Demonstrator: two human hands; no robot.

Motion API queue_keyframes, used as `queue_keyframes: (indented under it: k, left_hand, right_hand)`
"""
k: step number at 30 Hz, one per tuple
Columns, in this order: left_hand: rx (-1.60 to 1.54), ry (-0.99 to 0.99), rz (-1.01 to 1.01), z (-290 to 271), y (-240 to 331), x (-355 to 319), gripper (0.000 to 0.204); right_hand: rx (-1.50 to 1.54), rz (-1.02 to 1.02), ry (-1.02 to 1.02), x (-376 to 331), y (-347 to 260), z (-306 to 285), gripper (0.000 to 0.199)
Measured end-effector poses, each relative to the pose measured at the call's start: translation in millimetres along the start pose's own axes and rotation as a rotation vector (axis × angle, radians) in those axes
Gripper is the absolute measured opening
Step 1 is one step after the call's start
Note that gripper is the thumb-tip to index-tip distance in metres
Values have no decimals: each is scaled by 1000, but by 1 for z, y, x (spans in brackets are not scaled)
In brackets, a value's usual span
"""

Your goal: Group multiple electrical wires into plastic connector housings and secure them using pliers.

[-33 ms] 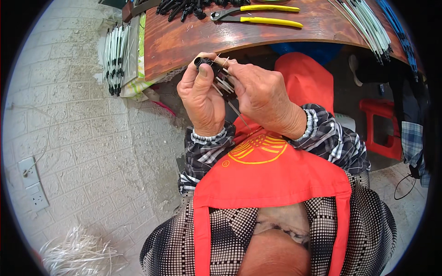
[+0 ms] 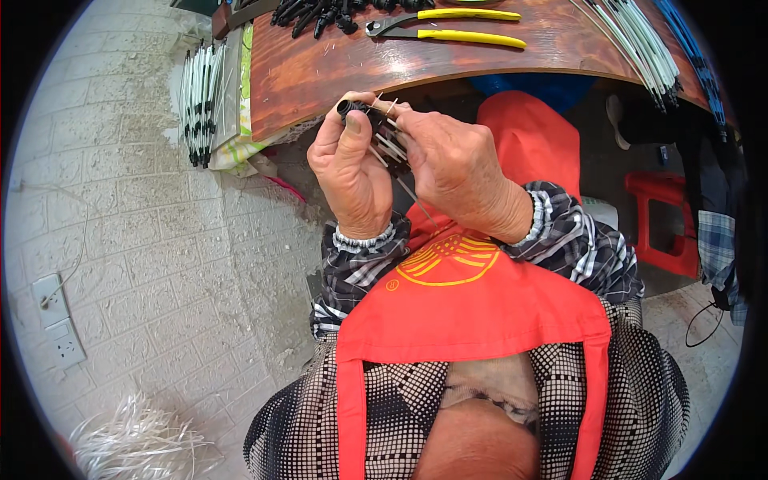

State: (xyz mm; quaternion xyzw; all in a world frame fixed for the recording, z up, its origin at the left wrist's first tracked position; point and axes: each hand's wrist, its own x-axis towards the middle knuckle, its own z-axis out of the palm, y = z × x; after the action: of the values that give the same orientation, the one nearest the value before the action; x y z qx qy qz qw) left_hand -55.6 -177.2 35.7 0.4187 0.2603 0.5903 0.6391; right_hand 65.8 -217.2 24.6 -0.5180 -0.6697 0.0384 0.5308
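Note:
Between my hands, just off the table's near edge, is a black ribbed plastic hub (image 2: 350, 107) with a round opening at its end. Several thin pale rods (image 2: 390, 149) stick out of its side, and one longer thin rod slants down over the apron. My left hand (image 2: 352, 168) is closed round the hub, its thumb pressed near the opening. With bent fingers my right hand (image 2: 460, 156) pinches at the rods close to the hub; its fingertips are partly hidden, so which rod they grip does not show.
Yellow-handled pliers (image 2: 472, 35) lie on the wooden table (image 2: 320, 72), below a pile of black plastic parts (image 2: 316, 14). White rods with black ends (image 2: 640, 56) and blue ones (image 2: 694, 60) lie at right, another white bundle (image 2: 202, 104) at left. A red stool (image 2: 676, 228) stands right.

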Motion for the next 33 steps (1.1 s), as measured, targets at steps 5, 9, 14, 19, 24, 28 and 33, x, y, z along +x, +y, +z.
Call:
queue_keyframes:
  k: [5,9,14,19,24,28,33]
  left_hand:
    - [54,-30,-2,3,4,1,33]
    - [-68,-85,-22,5,3,3,28]
    - [-70,-133,-47,-1,1,2,32]
    - [-63,-183,-69,-3,2,5,36]
    - [-147,-321,-81,-13,-2,11,41]
    - [-146,-368,-113,-16,-1,14,43]
    - [-99,-400,-159,-17,4,9,48]
  right_hand:
    - [44,24,-96,2,-3,-7,19]
    - [74,33,-109,3,-1,-8,20]
    - [78,-17,-56,-1,0,-3,11]
    - [73,-6,-79,-1,-1,-9,9]
    - [147,-51,-94,-1,3,-10,8]
    - [287,12,-95,2,7,-13,7]
    - [574,361,-234,4,11,-19,12]
